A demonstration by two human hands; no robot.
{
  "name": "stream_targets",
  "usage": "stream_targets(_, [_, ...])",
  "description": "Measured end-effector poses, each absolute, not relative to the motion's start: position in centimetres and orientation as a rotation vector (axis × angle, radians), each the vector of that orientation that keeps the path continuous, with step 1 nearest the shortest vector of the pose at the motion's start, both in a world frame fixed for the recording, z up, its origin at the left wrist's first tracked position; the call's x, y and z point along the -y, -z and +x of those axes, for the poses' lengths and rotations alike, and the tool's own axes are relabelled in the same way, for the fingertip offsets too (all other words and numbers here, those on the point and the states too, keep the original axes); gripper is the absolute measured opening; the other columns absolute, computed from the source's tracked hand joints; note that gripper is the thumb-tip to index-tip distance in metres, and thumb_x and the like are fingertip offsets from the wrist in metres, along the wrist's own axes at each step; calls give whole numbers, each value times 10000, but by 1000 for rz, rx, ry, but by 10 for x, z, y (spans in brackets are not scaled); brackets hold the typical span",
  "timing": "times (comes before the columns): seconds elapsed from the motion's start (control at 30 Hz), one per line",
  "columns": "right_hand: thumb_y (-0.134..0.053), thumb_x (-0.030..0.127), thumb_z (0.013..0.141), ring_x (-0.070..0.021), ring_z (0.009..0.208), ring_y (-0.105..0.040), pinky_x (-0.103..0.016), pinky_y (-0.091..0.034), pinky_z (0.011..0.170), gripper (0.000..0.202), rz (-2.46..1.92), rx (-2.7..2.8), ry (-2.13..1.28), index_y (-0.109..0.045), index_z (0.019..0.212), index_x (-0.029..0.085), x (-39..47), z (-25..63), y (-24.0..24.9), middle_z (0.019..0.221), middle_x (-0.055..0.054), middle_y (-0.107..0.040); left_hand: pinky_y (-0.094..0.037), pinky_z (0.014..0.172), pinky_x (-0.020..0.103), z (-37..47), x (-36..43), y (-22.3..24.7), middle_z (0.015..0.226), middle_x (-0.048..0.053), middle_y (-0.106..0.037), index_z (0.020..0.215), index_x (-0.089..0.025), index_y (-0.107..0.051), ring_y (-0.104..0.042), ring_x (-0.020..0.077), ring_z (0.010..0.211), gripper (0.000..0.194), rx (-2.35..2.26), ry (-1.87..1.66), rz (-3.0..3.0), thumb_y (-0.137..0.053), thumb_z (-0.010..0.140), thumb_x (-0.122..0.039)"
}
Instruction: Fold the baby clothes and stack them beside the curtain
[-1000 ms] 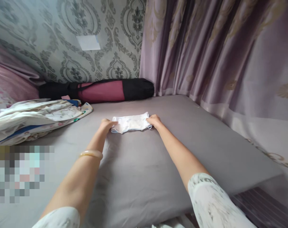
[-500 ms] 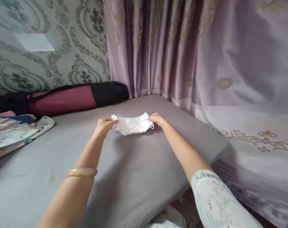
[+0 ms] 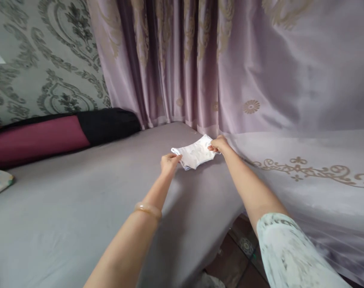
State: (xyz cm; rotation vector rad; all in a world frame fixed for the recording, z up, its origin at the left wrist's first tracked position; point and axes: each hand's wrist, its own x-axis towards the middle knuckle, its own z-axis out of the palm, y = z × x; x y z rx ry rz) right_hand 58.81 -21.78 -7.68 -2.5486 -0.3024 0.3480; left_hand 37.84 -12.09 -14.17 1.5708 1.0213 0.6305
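A small folded piece of white cloth (image 3: 195, 153) with pale blue along its lower edge is stretched between my two hands. My left hand (image 3: 170, 161) pinches its left end, thumb on top. At the opposite end, my right hand (image 3: 219, 145) grips the corner, where a thin white loop hangs out. The cloth is held near the far corner of the grey-covered bed (image 3: 88, 192), its right side higher than its left. Whether its underside touches the sheet I cannot tell.
A long black and maroon bag (image 3: 110, 125) lies along the patterned wall (image 3: 64, 52). Purple curtains (image 3: 182, 80) hang behind and to the right of the bed. A patterned cloth (image 3: 0, 181) shows at the left edge. Dark floor tiles (image 3: 229, 256) lie below the bed's edge.
The view has turned to the right. Both hands have carried the white cloth rightward, close to the curtain, and it now tilts up on the right. Both grips stay on it.
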Motion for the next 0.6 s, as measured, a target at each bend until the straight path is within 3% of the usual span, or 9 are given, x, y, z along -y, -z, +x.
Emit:
stream_targets(0.13, [-512,110,889,-224,794,-717,-289,-544,708,197,-2553,304,-148,-672,992,63,231,587,81,827,-159,-727,-453,574,221,407,138,157,691,48,-702,828,-164,-734,-644,163,655,251,-987,-646,1614,-658,730,-382])
stream_targets(0.27, [-508,109,883,-298,1096,-639,-346,-500,880,310,-2598,279,149,-606,1175,66,233,580,94,1121,-237,-663,-462,538,218,427,153,166,712,60,-714,895,-160,-719,-655,162,604,274,-990,-569,1590,-649,762,-390])
stream_targets(0.6, [-517,120,869,-273,1065,-653,-315,-495,851,360,-2691,265,155,-555,1220,49,233,596,112,1077,-237,-669,-403,411,193,449,172,170,632,22,-671,968,-139,-669,-577,111,413,247,-963,-440,1423,-628,808,-322])
